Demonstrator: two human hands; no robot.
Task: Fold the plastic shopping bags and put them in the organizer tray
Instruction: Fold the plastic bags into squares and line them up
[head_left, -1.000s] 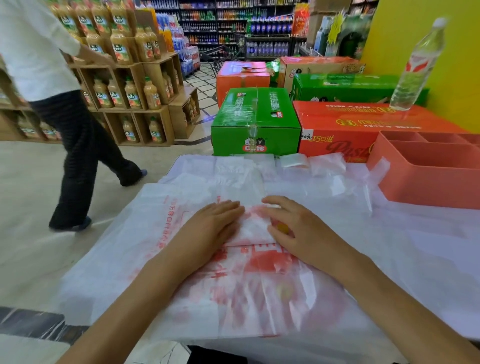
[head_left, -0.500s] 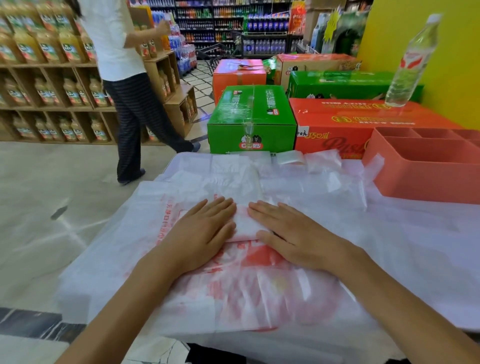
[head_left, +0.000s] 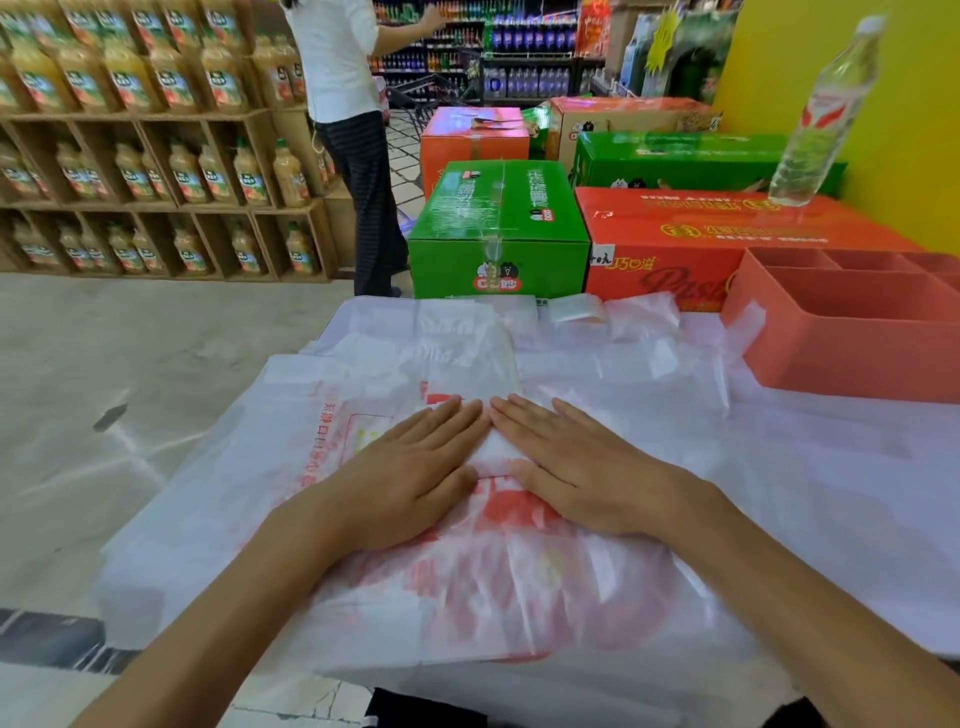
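Your left hand (head_left: 415, 478) lies flat, fingers straight and together, palm down on the white translucent plastic shopping bag with red print (head_left: 467, 587); your right hand (head_left: 576, 473) lies flat in the same manner just beside it, fingers extended, gripping nothing; the fingertips of the two hands nearly meet over a folded white strip of the bag between them. The bag is spread on top of a loose stack of similar white plastic bags (head_left: 727, 467), which covers the work surface and overhangs its near and left edges; the printed red panel sits under and below your palms. Beyond the hands, further crumpled clear and white bags (head_left: 613, 322) lie along the far edge of the surface. To your right, at the far right of the surface, stands the coral-pink plastic organizer tray with divided compartments (head_left: 841, 358); it rests on the bag stack, well apart from both hands; the compartments in view hold no bags. Behind the surface stand a green cardboard carton (head_left: 498, 228) and, beside it, a red cardboard carton (head_left: 701, 234); a clear plastic water bottle (head_left: 826, 114) stands upright on the red carton. Farther back, wooden shelving stocked with juice bottles (head_left: 156, 171) occupies the left; a person in a white top and dark trousers (head_left: 353, 130) stands by it, arm raised.
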